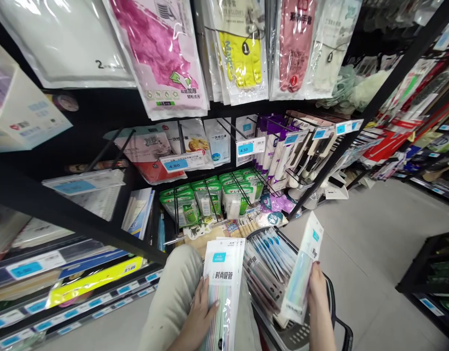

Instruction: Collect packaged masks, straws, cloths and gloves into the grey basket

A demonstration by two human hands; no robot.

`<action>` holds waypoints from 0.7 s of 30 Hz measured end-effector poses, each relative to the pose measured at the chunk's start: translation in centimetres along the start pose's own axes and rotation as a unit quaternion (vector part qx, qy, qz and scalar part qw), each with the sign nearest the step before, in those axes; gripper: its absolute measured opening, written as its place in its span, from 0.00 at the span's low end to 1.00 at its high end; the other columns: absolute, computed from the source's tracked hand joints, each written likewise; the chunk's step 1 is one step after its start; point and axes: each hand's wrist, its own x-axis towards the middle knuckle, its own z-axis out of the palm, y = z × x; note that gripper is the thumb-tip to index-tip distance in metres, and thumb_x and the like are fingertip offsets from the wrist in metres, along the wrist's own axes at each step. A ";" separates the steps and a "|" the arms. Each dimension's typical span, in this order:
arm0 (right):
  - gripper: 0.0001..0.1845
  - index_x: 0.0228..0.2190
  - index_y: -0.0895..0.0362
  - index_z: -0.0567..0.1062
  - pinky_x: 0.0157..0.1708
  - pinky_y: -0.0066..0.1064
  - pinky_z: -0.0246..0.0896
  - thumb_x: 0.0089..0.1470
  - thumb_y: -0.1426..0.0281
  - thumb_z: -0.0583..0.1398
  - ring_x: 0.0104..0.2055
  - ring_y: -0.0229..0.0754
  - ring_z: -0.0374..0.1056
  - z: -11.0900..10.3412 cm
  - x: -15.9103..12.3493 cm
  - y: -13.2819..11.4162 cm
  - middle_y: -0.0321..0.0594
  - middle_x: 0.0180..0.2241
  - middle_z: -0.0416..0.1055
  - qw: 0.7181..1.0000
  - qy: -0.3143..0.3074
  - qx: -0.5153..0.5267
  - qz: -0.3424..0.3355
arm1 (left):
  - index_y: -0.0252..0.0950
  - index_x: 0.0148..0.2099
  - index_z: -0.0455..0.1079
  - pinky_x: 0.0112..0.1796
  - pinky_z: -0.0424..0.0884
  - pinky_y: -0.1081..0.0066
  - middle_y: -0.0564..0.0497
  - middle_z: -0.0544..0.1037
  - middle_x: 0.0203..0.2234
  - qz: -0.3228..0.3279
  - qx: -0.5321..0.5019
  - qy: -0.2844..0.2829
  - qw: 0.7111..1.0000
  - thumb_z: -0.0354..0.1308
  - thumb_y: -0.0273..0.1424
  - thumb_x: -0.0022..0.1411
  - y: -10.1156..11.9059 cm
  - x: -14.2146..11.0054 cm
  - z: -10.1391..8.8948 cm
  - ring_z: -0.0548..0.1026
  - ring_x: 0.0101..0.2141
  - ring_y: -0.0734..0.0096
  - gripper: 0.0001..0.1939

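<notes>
My left hand (199, 312) holds a few white packs of drinking straws (224, 287) against my thigh, its thumb and fingers over the left edge of the front pack. Pastel striped straws show through the clear window. My right hand (317, 287) grips another pack of straws (301, 278) by its right edge, tilted above a dark shopping basket (332, 297). Several packets (270, 256) stand in rows inside the basket, which rests on the floor beside my knee.
Bagged gloves (242, 58) hang from the rack above. Green-topped packets (206, 200) and purple packets (271, 146) hang lower on hooks with price tags (251, 147). A black rack post (341, 151) slants down at right. Another dark shelf unit (429, 278) stands across the tiled floor (378, 234).
</notes>
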 end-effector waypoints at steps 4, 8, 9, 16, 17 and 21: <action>0.28 0.35 0.57 0.68 0.31 0.36 0.63 0.37 0.50 0.62 0.34 0.50 0.70 -1.4 3.1 -0.7 0.43 0.32 0.73 0.987 0.030 -0.157 -0.011 | 0.29 0.67 0.38 0.62 0.44 0.52 0.37 0.43 0.66 0.000 -0.004 -0.006 1.000 0.40 0.38 0.65 0.0 0.2 -0.1 0.41 0.65 0.55 0.33; 0.27 0.39 0.58 0.70 0.38 0.36 0.62 0.41 0.52 0.59 0.40 0.52 0.70 0.5 3.8 -0.9 0.46 0.38 0.75 0.945 -0.064 -0.309 -0.083 | 0.26 0.67 0.36 0.62 0.42 0.55 0.37 0.42 0.66 0.003 0.010 -0.015 1.000 0.39 0.37 0.65 0.1 0.2 0.0 0.40 0.65 0.58 0.33; 0.25 0.39 0.58 0.71 0.39 0.35 0.61 0.43 0.53 0.58 0.40 0.52 0.70 1.3 3.8 -0.8 0.46 0.38 0.75 0.932 -0.084 -0.339 -0.097 | 0.26 0.67 0.36 0.62 0.42 0.55 0.37 0.42 0.66 0.001 0.012 -0.017 1.000 0.39 0.37 0.65 0.1 0.2 0.0 0.40 0.65 0.58 0.33; 0.17 0.43 0.57 0.72 0.39 0.32 0.56 0.51 0.65 0.56 0.42 0.51 0.71 5.7 3.7 1.1 0.48 0.36 0.76 0.819 -0.201 -0.520 -0.131 | 0.28 0.67 0.37 0.62 0.43 0.53 0.37 0.43 0.66 0.012 0.001 -0.005 1.000 0.40 0.36 0.65 -0.1 0.3 -0.1 0.41 0.65 0.57 0.33; 0.17 0.43 0.58 0.72 0.39 0.32 0.56 0.51 0.67 0.57 0.43 0.50 0.71 6.1 3.7 1.6 0.49 0.36 0.76 0.803 -0.217 -0.539 -0.130 | 0.28 0.67 0.37 0.62 0.43 0.54 0.37 0.43 0.66 0.009 0.000 -0.006 1.000 0.40 0.36 0.65 0.0 0.3 -0.1 0.41 0.65 0.57 0.33; 0.14 0.39 0.59 0.74 0.39 0.31 0.57 0.47 0.73 0.60 0.43 0.50 0.71 7.0 3.0 3.6 0.51 0.36 0.76 0.748 -0.274 -0.594 -0.111 | 0.27 0.67 0.35 0.62 0.44 0.52 0.36 0.41 0.66 -0.004 -0.003 -0.017 1.000 0.38 0.38 0.65 0.4 0.2 -0.4 0.41 0.65 0.55 0.34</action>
